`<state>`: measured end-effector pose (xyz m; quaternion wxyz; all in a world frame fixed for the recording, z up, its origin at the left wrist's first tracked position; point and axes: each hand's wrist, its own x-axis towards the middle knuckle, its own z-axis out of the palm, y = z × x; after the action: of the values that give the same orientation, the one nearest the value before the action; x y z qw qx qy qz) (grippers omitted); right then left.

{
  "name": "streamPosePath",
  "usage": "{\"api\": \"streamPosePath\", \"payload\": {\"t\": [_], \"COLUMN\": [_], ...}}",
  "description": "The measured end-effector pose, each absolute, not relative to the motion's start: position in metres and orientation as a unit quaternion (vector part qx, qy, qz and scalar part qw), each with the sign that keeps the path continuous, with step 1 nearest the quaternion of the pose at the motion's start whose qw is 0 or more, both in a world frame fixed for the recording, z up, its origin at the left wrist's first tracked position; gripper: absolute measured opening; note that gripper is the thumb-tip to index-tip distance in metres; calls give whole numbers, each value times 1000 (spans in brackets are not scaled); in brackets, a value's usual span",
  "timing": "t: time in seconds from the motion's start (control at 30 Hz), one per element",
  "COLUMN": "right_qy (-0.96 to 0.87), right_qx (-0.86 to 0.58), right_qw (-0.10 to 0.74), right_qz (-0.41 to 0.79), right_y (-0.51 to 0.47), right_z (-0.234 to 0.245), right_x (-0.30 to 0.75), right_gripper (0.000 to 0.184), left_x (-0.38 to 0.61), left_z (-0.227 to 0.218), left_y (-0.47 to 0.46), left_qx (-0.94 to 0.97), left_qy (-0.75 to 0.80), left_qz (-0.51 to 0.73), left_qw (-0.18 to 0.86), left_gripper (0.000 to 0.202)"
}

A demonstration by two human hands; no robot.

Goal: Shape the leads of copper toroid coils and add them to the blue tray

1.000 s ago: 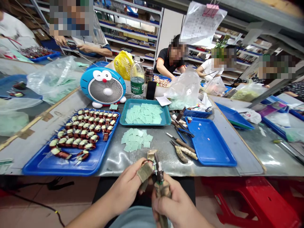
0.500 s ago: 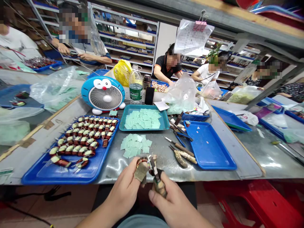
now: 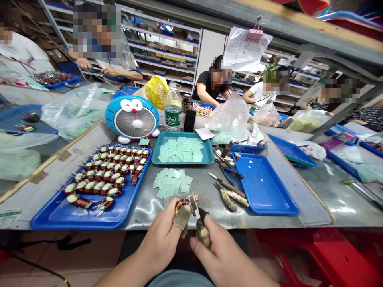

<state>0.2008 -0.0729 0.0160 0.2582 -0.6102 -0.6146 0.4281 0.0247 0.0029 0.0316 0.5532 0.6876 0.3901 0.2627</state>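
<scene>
Left hand (image 3: 163, 235) holds a half-hidden coil (image 3: 182, 204); right hand (image 3: 217, 243) holds a tool (image 3: 196, 213), perhaps pliers, partly covered.

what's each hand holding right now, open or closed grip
Left hand: closed, holding a copper-wound coil.
Right hand: closed around a hand tool.

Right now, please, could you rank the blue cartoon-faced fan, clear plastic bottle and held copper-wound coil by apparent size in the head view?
Blue cartoon-faced fan
Clear plastic bottle
Copper-wound coil, partly hidden
</scene>
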Motion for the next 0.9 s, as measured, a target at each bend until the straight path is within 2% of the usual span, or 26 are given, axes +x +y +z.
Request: {"api": "streamPosePath", "payload": {"t": [0.23, 0.43, 0.53, 0.7, 0.9], "right_qy": [-644, -639, -653, -671, -660], "right_qx": [-624, -631, -631, -648, -674], "right_qw": [257, 255, 262, 290, 331], "right_qz": [360, 358, 326, 216, 30], "right_y": [-73, -71, -71, -68, -55], "right_z": [7, 4, -2, -11, -16], "right_x": [193, 193, 191, 186, 180], "right_gripper": [9, 15, 13, 7, 14], "left_x": [22, 13, 11, 19, 29], "left_z": [36, 45, 42, 29, 11], "left_y": [2, 3, 5, 5, 4], "left_qx": [706, 716, 722, 723, 683], "left_qy": [412, 415, 402, 399, 453], "left_qz": [249, 226, 232, 281, 347], "left_qw": [520, 514, 513, 489, 456], "left_gripper": [40, 40, 40, 36, 23]}}
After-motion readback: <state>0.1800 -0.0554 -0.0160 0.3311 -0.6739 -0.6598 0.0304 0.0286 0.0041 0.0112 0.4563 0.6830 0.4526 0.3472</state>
